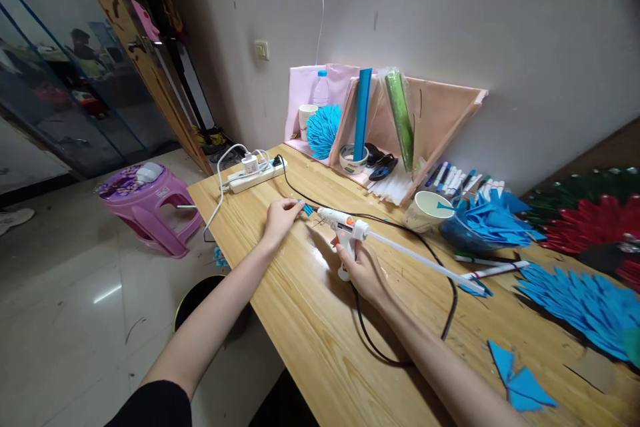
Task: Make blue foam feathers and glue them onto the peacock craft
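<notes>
My left hand pinches a small blue piece above the wooden table. Just to its right, my right hand is wrapped round the handle of a white glue gun. The gun's nozzle points left, close beside the blue piece; whether they touch I cannot tell. A long clear glue stick juts from the back of the gun toward the right. The gun's black cord loops over the table behind and below my right hand.
A power strip lies at the table's far left edge. Behind are a paper cup, markers and a bowl of blue pieces. A blue petalled piece and blue triangles lie right. A pink stool stands left.
</notes>
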`<state>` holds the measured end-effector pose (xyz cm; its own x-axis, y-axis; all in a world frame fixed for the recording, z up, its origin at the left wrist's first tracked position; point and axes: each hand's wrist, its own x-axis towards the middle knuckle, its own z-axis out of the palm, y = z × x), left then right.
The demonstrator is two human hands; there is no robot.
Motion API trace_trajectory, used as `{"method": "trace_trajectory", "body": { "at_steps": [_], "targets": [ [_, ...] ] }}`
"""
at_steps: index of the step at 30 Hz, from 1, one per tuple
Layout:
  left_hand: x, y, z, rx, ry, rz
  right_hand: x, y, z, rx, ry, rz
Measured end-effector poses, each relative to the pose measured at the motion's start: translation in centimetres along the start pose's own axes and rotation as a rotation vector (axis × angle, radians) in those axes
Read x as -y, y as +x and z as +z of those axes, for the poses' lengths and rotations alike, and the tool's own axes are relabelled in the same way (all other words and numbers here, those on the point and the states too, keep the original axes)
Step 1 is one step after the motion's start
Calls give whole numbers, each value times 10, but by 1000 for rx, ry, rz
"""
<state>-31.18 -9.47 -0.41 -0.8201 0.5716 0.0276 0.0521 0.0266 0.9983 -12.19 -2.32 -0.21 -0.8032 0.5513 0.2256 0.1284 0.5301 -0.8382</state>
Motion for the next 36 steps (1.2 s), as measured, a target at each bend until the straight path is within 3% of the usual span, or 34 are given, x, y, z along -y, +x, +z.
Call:
{"method": "trace_trajectory", "body": {
  "at_steps": [36],
  "targets": [
    [0,-3,3,48,62,60,-1,2,1,18,-71,-14]
  ]
}}
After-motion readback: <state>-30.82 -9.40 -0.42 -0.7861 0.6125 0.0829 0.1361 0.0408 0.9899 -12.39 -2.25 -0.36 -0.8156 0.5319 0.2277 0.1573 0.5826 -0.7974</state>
